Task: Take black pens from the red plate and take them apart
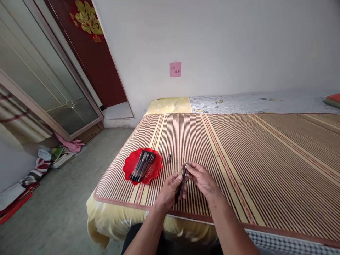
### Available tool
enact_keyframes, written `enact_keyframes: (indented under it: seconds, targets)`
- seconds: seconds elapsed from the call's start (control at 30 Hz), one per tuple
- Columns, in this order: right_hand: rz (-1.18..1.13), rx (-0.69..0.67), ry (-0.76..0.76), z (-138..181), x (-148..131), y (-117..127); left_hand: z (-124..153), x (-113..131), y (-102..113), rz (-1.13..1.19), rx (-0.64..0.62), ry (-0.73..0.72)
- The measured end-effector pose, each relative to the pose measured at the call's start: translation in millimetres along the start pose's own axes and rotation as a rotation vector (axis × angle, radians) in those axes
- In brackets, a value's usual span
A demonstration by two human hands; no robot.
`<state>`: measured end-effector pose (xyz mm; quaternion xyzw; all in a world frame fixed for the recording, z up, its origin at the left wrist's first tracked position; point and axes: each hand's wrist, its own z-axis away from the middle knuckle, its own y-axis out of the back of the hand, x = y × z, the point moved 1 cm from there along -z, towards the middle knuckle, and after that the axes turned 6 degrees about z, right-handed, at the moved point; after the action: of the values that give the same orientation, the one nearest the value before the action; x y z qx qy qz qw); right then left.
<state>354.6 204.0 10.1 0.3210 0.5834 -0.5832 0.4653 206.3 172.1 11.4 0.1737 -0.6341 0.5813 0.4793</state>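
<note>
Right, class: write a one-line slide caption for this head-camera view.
Both hands, left hand and right hand, hold a black pen over a striped bamboo mat, beside a red plate of pens.

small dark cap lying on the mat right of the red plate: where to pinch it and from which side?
Judging from the head view, the cap lies flat on the bamboo mat, long axis roughly pointing away from the person, apart from the red plate. Best come from above and pinch across its short width, at mid-length. Both sides look unobstructed. It is too small to make out any clip.
</note>
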Motion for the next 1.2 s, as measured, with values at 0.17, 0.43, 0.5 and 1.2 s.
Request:
enact_keyframes:
  seconds: [0.17,0.43,0.5,1.2]
  targets:
    - [-0.028,0.038,0.04,1,0,6,6,3,-1,-0.018,-0.008,0.081]
    - [-0.203,0.3,0.215,-3,-12,37,11,2,4,-0.116,-0.073,0.115]
    - [-0.299,0.44,0.301,-3,-17,55,12,1,5,-0.132,-0.081,0.103]
    - [0.414,0.151,0.019,-14,25,-25,10,4,20,-0.978,0.6,-0.415]
